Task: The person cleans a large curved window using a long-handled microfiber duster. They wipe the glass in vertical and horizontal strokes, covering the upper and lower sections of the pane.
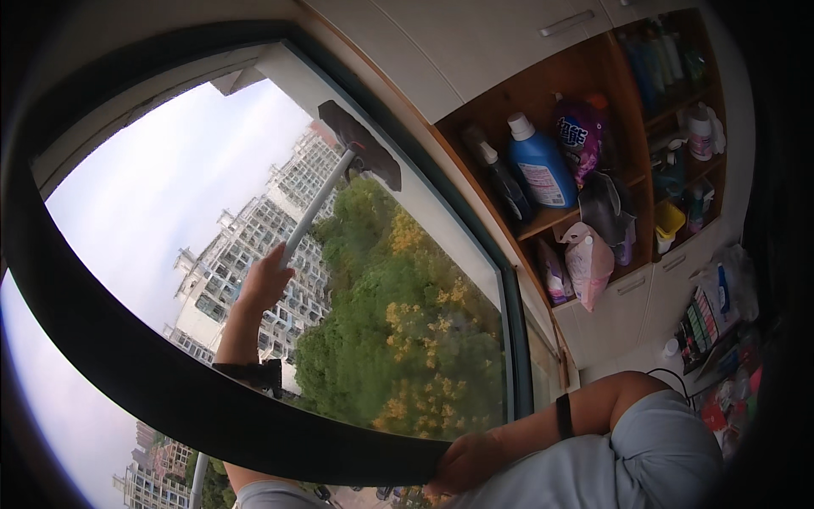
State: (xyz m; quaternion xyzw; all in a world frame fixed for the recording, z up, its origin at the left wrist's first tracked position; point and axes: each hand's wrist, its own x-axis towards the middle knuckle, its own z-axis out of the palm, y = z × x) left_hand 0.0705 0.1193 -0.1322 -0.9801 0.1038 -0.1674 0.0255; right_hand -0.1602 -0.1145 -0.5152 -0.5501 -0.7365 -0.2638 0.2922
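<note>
Beyond the window, pale apartment blocks point(216, 280) rise across the left and centre of the frame, with green and yellow trees point(390, 314) filling the middle below a bright sky point(161, 144). On our side, at the upper right, an open wooden shelf point(530, 229) holds a blue bottle point(541, 170) with a white cap, a purple bag point(579, 131) and a pink pouch point(587, 263).

The person's left hand point(267, 278) is out past the dark window frame point(229, 399), left of centre, its fingers closed round a grey pole point(318, 208). From there the pole slants up and right, away from the fingers, to a dark, flat head point(365, 146) in the upper middle, near the right side of the opening; I can't tell whether that head touches anything.

The right hand point(468, 461), at bottom centre, is curled against the frame's lower bar. Its fingers are partly hidden, so I can't say how tightly they hold.
</note>
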